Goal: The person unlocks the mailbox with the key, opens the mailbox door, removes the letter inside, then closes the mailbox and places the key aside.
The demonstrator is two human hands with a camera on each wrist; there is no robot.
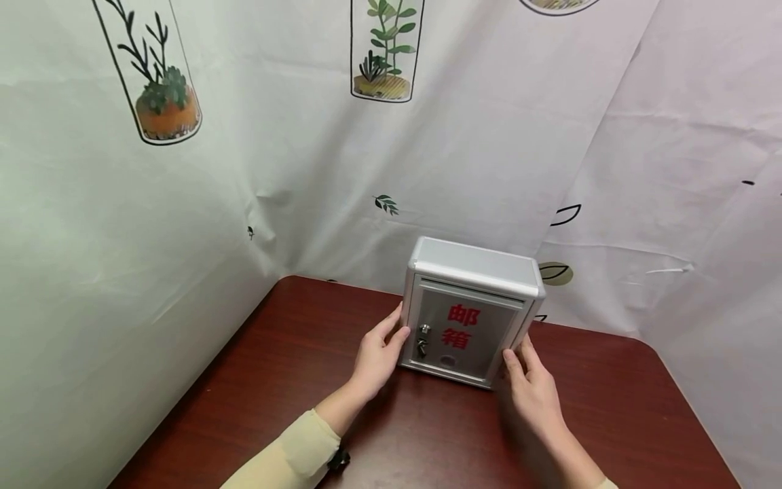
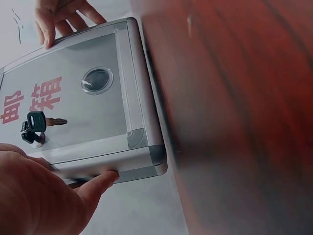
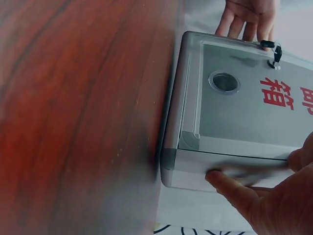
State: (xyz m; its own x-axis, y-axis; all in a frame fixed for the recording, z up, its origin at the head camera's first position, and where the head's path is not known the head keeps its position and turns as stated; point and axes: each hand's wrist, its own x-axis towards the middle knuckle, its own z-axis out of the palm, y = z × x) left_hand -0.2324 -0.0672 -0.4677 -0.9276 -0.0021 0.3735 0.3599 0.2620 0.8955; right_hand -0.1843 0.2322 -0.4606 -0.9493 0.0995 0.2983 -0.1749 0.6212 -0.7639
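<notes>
A silver-grey metal mailbox [image 1: 464, 316] with red characters on its door stands near the back of the table, between both hands. My left hand [image 1: 377, 353] grips its left side, thumb by the front edge and fingers along the side panel. My right hand [image 1: 536, 387] holds the opposite side in the same way, its thumb at the front edge. Keys [image 2: 38, 122] hang at the lock on the left part of the door. Low on the door sits a round window [image 3: 224, 82]. The box's base is right at the tabletop.
The dark red-brown wooden table [image 1: 293, 367] has rounded back corners. White fabric [image 1: 330, 170] printed with plants surrounds it at the back and sides, close behind the mailbox. A small black object [image 1: 339, 460] shows beside the left sleeve.
</notes>
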